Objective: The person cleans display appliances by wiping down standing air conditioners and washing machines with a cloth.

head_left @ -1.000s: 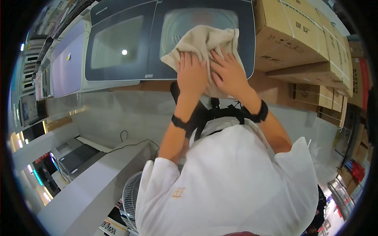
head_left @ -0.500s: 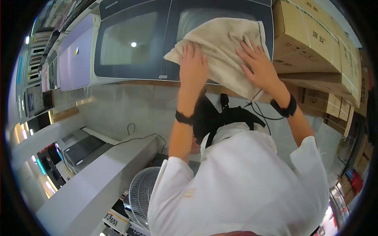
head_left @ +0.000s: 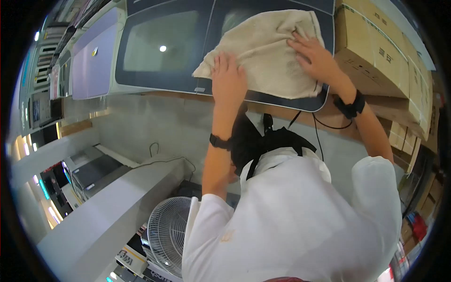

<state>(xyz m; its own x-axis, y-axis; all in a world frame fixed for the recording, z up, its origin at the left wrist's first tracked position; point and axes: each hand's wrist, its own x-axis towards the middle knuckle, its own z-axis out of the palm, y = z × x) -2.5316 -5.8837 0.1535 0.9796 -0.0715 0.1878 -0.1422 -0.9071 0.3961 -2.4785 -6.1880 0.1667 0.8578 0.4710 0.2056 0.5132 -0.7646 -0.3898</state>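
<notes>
Nearest is the person's white shirt, with a round wire-caged fan low beside its left side. Dark bands circle both wrists: the left wristband and the bulkier right wristband. Forward of the shirt, a thin black cable loops over the pale floor, beside the near right corner of a washing machine with a dark two-panel top.

The left hand lies palm down on the left part of a beige cloth, its fingers extended, close together and pointing forward. The right hand rests on the cloth's right part, fingers loosely bent and thumb held apart; small creases gather at its fingertips. Whether it pinches any fabric cannot be told.

The cloth is spread over most of the washing machine's right panel. Its lower border stops short of the machine's near edge, its right side comes near the right edge, and its pointed left tip reaches just across the seam onto the left panel. That panel has a translucent window with a bright round reflection.

Left of the machine stands another appliance with a lavender lid bearing a small round sticker. Just beside the machine's right edge are strapped cardboard cartons, printed with dark characters.
</notes>
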